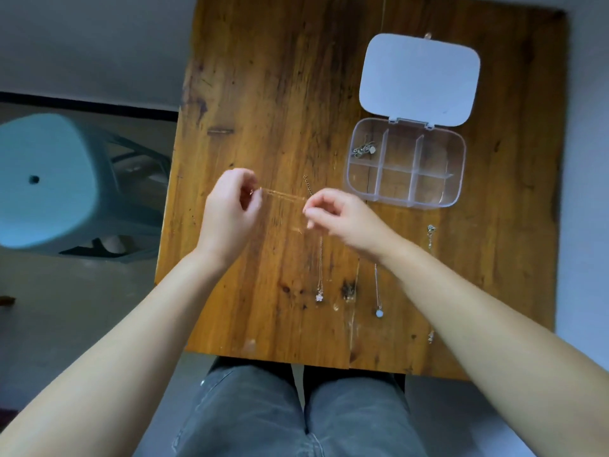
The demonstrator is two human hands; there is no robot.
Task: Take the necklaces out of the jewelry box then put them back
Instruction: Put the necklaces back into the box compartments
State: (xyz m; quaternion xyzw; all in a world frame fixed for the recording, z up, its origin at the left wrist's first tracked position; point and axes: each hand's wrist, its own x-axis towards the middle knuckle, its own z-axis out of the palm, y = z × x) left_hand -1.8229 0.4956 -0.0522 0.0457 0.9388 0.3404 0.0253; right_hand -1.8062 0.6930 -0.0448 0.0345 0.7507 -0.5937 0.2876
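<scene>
Two hands, left hand [227, 212] and right hand [333, 214], pinch a thin gold necklace [283, 196] taut mid-table; limp, tangle-prone, best held at its ends.

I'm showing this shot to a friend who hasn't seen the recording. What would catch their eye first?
Probably the two hands at the centre, the left hand and right hand, pinching a thin gold chain stretched between them above the wooden table. Next, the clear jewelry box at upper right, lid flipped open, with one necklace in its far-left compartment.
</scene>
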